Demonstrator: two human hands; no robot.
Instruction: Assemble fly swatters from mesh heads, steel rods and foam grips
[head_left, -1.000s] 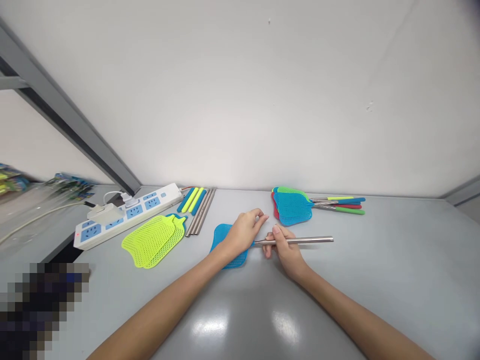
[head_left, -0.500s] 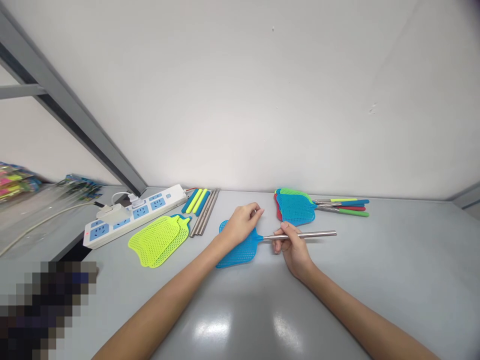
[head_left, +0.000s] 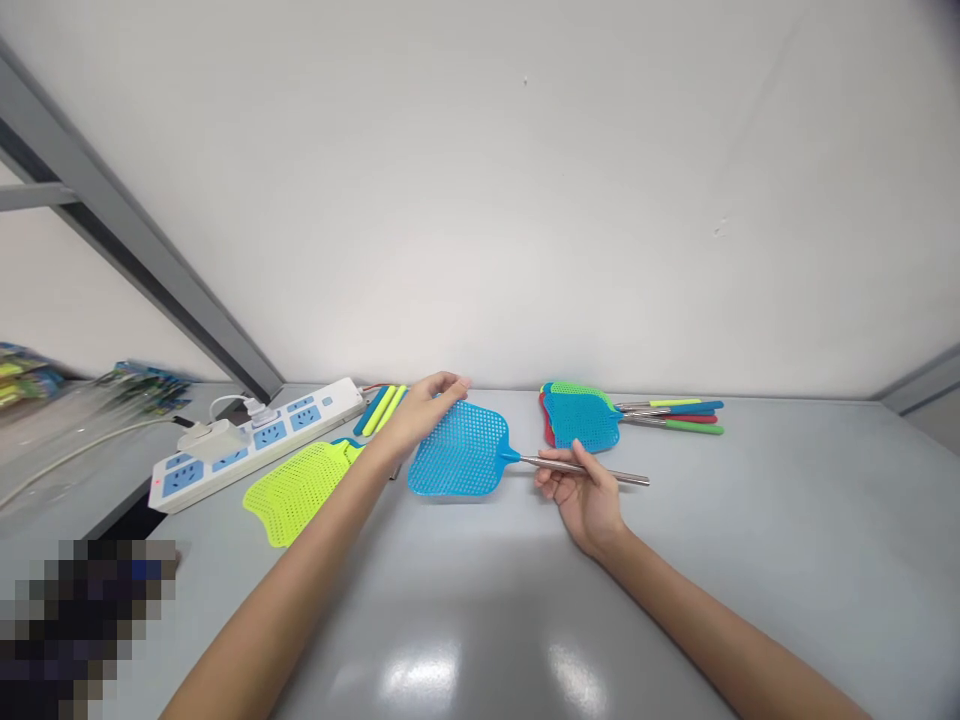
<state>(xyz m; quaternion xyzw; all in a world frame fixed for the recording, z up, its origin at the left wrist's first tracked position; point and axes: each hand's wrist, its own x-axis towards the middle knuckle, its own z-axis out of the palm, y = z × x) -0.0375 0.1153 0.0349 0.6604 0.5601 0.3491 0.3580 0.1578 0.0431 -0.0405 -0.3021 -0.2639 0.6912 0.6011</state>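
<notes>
My right hand [head_left: 589, 500] is closed round the bare metal rod [head_left: 630, 478] of a blue fly swatter, whose perforated head [head_left: 465, 455] extends to the left, slightly above the tabletop. Over the far left corner of that head is my left hand [head_left: 427, 410], fingers loosely bent and nothing visible in them; whether it touches the head is unclear. Beyond its wrist lie blue and yellow handle grips [head_left: 384, 410]. Yellow swatter heads [head_left: 300, 490] lie stacked to the left, partly behind my left forearm. Metal rods near the grips are mostly hidden by my left arm.
Several swatters with coloured grips [head_left: 694, 425] lie piled by the wall, right of centre. A white power strip [head_left: 259, 440] with plugs and cables sits at the left. Plastic-wrapped packs [head_left: 142, 385] lie beyond the metal frame post [head_left: 172, 270].
My left hand has moved left across the blue head, uncovering more of it. The head has risen and tilted, and its rod end now points lower. The view has shifted slightly.
</notes>
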